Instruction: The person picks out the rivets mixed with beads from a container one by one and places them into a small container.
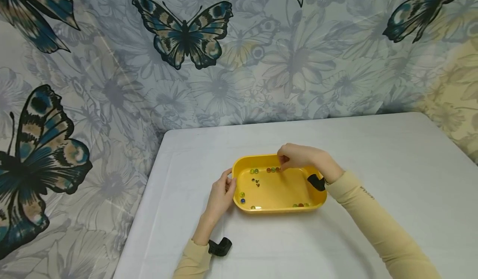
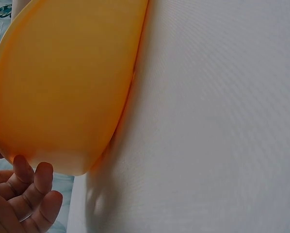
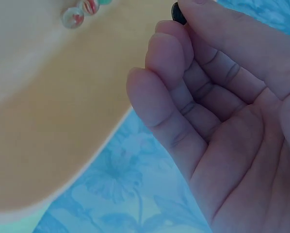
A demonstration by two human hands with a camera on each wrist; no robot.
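A yellow tray lies on the white table, with small glass marbles grouped along its walls. Several tiny dark bits are on its floor, left of the middle. My left hand holds the tray's left end; in the left wrist view its fingers are bent against the outer wall. Over the far wall, my right hand pinches a small shiny dark piece between thumb and fingertips; its exact kind I cannot tell. Just beside that pinch, the right wrist view shows striped marbles.
A white cloth covers the table, whose far edge runs close to a butterfly-patterned curtain. More marbles sit along the near wall of the tray, and a blue one lies by its left wall. Black straps circle both wrists.
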